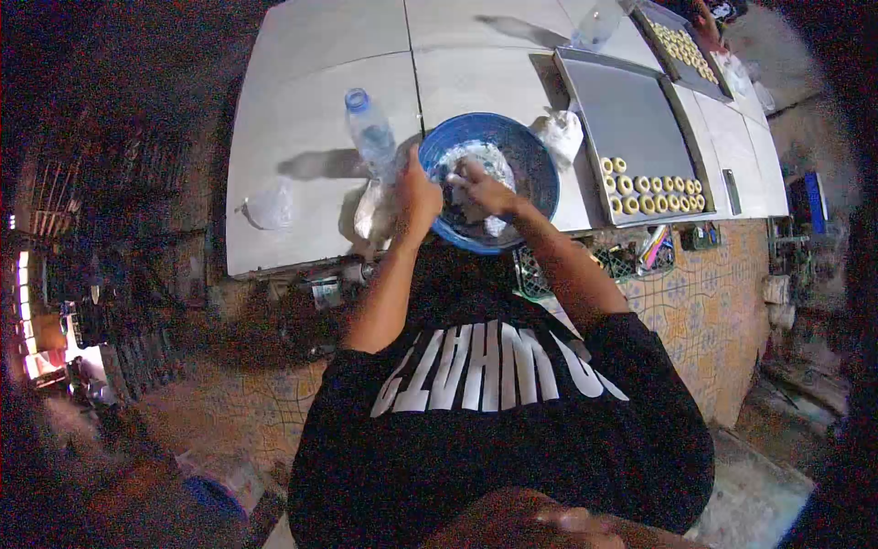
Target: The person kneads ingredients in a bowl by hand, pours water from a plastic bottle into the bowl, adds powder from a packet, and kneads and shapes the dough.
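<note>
A blue basin [540, 165] sits at the table's near edge, with a white floury mixture [494, 163] inside. My left hand [421, 199] is closed on the basin's left rim. Inside the basin, my right hand [487, 190] has its fingers bent down into the mixture; they are slightly blurred, and what they hold is hidden. Left of the basin stands a clear plastic bottle [370, 133] with a blue-rimmed top. A small white bag [369, 210] lies beside my left hand. Another white bag [560, 135] touches the basin's right side.
On the right, a metal tray [631, 110] carries rows of pale ring-shaped pieces [654, 197]. A second tray [681, 50] of them lies farther back, near another person's arm. A crumpled clear bag [270, 209] rests at the table's left. Baskets [622, 263] stand below the table's edge.
</note>
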A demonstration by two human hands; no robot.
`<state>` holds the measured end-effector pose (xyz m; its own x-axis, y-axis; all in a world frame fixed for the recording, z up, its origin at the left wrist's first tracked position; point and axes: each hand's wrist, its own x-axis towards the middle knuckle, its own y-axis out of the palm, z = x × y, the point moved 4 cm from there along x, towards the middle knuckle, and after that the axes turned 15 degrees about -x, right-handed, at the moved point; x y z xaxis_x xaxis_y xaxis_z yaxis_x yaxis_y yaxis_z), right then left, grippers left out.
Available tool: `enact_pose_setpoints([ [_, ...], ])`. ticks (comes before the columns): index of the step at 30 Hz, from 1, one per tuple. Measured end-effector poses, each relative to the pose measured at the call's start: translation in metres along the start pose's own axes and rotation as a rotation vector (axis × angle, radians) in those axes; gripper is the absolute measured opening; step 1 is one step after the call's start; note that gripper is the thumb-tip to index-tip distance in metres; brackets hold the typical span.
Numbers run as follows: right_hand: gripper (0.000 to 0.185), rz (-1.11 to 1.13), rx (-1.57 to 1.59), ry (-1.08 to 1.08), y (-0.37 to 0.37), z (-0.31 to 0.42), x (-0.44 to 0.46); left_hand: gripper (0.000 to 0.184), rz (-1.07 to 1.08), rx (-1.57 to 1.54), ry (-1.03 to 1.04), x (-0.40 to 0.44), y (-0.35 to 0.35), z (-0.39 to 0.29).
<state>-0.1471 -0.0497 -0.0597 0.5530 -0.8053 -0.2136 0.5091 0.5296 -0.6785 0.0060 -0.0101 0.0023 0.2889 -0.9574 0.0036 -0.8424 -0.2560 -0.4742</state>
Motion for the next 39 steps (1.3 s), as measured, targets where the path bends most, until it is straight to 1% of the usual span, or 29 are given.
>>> enact_pose_setpoints([
  [1,0.061,-0.013,-0.116,0.022,-0.001,0.017,-0.004,0.064,0.017,-0.010,-0.001,-0.005,-0.002,-0.003],
  [2,0.066,0.055,-0.047,0.085,-0.010,0.027,-0.011,0.065,0.033,-0.021,0.005,-0.006,-0.004,-0.006],
  [3,0.064,-0.007,-0.072,0.008,-0.019,0.020,-0.009,0.065,0.044,-0.034,0.015,-0.003,-0.006,-0.009],
  [4,0.062,-0.067,-0.095,-0.067,-0.032,0.016,-0.010,0.065,-0.028,-0.058,0.137,0.001,-0.003,-0.004],
  [5,0.054,0.040,0.458,0.012,-0.032,0.006,-0.011,0.065,-0.003,-0.044,0.099,0.003,0.002,0.010],
  [6,0.048,0.095,1.005,0.143,-0.038,0.008,-0.016,0.065,0.022,-0.031,0.058,-0.003,-0.006,-0.004],
  [7,0.037,-0.064,1.249,0.295,-0.052,0.014,-0.028,0.065,0.044,-0.021,0.015,-0.006,-0.010,-0.012],
  [9,0.051,-0.132,1.511,0.240,-0.057,-0.025,-0.017,0.064,0.008,-0.061,0.073,-0.006,-0.009,-0.015],
  [10,0.051,-0.053,1.577,-0.001,-0.062,-0.027,-0.019,0.065,-0.002,-0.049,0.092,-0.007,-0.011,-0.018],
  [13,0.039,-0.166,1.573,0.035,-0.043,-0.029,-0.012,0.062,0.009,0.001,0.035,-0.008,-0.012,-0.023],
  [15,0.053,-0.025,1.409,0.005,-0.020,-0.013,-0.020,0.060,0.049,-0.056,-0.007,-0.009,-0.013,-0.027],
  [16,0.058,0.196,1.179,0.103,-0.009,-0.011,-0.015,0.058,0.001,-0.085,0.139,-0.010,-0.013,-0.030],
  [17,0.065,0.404,0.938,0.193,0.002,-0.009,-0.013,0.058,0.009,-0.088,0.114,-0.012,-0.013,-0.029],
  [19,0.073,0.442,0.355,0.114,-0.033,0.060,-0.041,0.058,0.026,-0.094,0.073,-0.012,-0.013,-0.031],
  [21,0.079,0.317,0.016,-0.213,-0.004,0.037,-0.023,0.062,0.033,-0.043,0.051,-0.003,-0.005,-0.010],
  [23,0.067,0.121,-0.055,-0.244,0.012,0.022,-0.019,0.064,0.009,-0.080,0.031,-0.005,-0.002,-0.006],
  [24,0.065,0.156,0.080,-0.123,-0.002,0.035,-0.030,0.066,0.074,-0.075,-0.034,-0.003,-0.004,-0.003],
  [26,0.063,0.221,0.341,0.116,-0.051,0.083,-0.059,0.065,0.041,-0.032,-0.035,-0.003,-0.005,-0.007],
  [28,0.056,-0.047,0.788,0.138,-0.042,0.025,-0.030,0.064,0.022,-0.019,-0.003,-0.006,-0.007,-0.010],
  [29,0.052,-0.228,1.057,0.182,-0.046,0.016,-0.027,0.063,0.019,-0.028,0.032,-0.006,-0.007,-0.012],
  [30,0.040,-0.367,1.035,0.275,-0.051,0.017,-0.034,0.062,0.016,-0.037,0.066,-0.008,-0.007,-0.015],
  [31,0.034,-0.423,0.713,0.186,-0.050,0.015,-0.036,0.062,0.010,-0.046,0.099,-0.008,-0.006,-0.017],
  [32,0.029,-0.470,0.390,0.093,-0.045,0.012,-0.037,0.061,0.007,0.052,-0.005,-0.004,0.001,-0.010],
  [33,0.023,-0.506,0.070,-0.002,-0.039,0.014,-0.041,0.061,0.004,0.056,0.015,-0.005,0.002,-0.012],
  [34,0.017,-0.443,-0.051,-0.076,-0.054,0.045,-0.053,0.062,0.003,0.059,0.034,-0.007,0.002,-0.016],
  [35,0.021,-0.514,-0.343,-0.065,-0.059,0.057,-0.058,0.062,0.000,0.061,0.053,-0.008,0.001,-0.018],
  [36,0.027,-0.468,-0.257,0.001,-0.066,0.063,-0.059,0.065,-0.115,0.095,0.281,-0.009,-0.001,-0.017],
  [37,0.034,-0.423,-0.171,0.070,-0.071,0.065,-0.060,0.066,-0.090,0.088,0.229,-0.008,0.003,-0.008],
  [39,0.047,-0.327,-0.293,-0.095,-0.054,0.058,-0.059,0.066,-0.024,0.095,0.126,-0.004,0.006,-0.002],
])
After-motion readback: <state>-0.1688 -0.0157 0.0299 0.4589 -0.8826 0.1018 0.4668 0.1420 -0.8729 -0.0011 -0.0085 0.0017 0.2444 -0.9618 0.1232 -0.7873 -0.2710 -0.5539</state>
